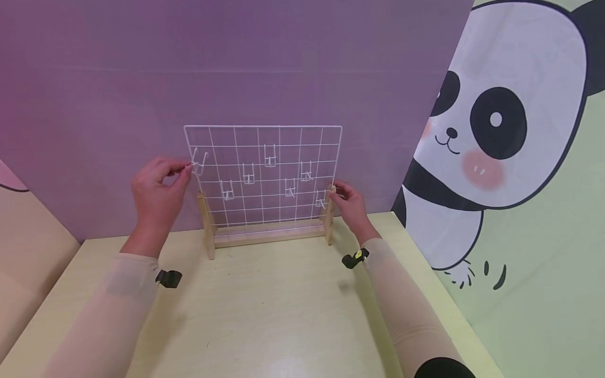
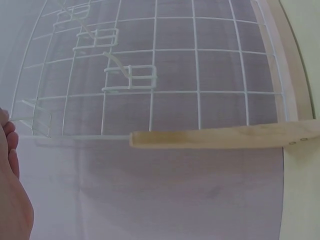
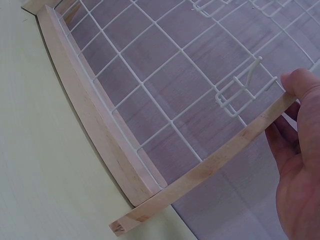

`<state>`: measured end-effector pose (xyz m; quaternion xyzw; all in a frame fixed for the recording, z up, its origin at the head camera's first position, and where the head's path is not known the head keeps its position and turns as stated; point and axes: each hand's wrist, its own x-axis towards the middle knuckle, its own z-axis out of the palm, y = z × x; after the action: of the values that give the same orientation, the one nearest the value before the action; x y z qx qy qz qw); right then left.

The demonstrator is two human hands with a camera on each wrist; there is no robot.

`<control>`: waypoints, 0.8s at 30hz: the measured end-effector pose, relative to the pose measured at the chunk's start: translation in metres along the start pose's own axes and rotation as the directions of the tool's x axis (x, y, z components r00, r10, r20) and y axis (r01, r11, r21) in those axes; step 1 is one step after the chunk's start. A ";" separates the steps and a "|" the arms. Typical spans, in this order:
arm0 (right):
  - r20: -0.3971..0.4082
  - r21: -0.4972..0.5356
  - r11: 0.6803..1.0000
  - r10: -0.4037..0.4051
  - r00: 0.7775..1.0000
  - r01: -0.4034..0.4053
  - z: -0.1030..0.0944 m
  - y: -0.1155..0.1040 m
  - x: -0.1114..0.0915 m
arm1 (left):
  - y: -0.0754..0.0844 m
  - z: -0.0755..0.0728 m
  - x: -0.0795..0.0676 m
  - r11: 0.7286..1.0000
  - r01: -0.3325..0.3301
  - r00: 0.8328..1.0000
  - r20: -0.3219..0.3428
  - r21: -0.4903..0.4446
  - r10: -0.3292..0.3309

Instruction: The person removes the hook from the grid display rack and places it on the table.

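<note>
A white wire grid panel (image 1: 250, 210) stands upright in a wooden base (image 1: 269, 234) at the back of the table. Several white wire hooks (image 1: 270, 160) hang on its bars. At the panel's left edge, my left hand (image 1: 158, 191) pinches another white wire hook (image 1: 199, 164) between thumb and fingertips. In the left wrist view that hook (image 2: 41, 122) lies against the grid's edge; whether it is hung on a bar I cannot tell. My right hand (image 1: 351, 207) grips the top of the right wooden post (image 3: 255, 125), thumb in front and fingers behind.
The pale wooden table (image 1: 264, 310) spreads out before the rack. Behind stands a purple wall (image 1: 302, 79), close to the panel. To the right is a pale green wall (image 1: 557, 294) with a large panda picture (image 1: 529, 42).
</note>
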<state>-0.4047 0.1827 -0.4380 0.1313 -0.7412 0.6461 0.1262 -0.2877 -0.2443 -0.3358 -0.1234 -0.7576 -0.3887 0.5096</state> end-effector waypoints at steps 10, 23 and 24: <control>0.002 0.015 1.000 -0.011 1.000 0.011 -0.001 0.002 0.002 | -0.008 -0.010 -0.014 0.999 0.012 0.999 0.038 0.031 -0.014; 0.006 0.004 1.000 -0.001 1.000 0.001 -0.001 0.002 0.002 | -0.019 -0.015 -0.043 0.996 0.054 0.992 0.113 0.075 -0.063; 0.006 0.002 1.000 0.000 1.000 0.000 -0.001 0.002 0.002 | -0.020 -0.016 -0.044 0.996 0.055 0.991 0.117 0.076 -0.064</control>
<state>-0.4070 0.1841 -0.4393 0.1334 -0.7408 0.6466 0.1236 -0.2688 -0.2595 -0.3807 -0.1054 -0.8036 -0.3680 0.4558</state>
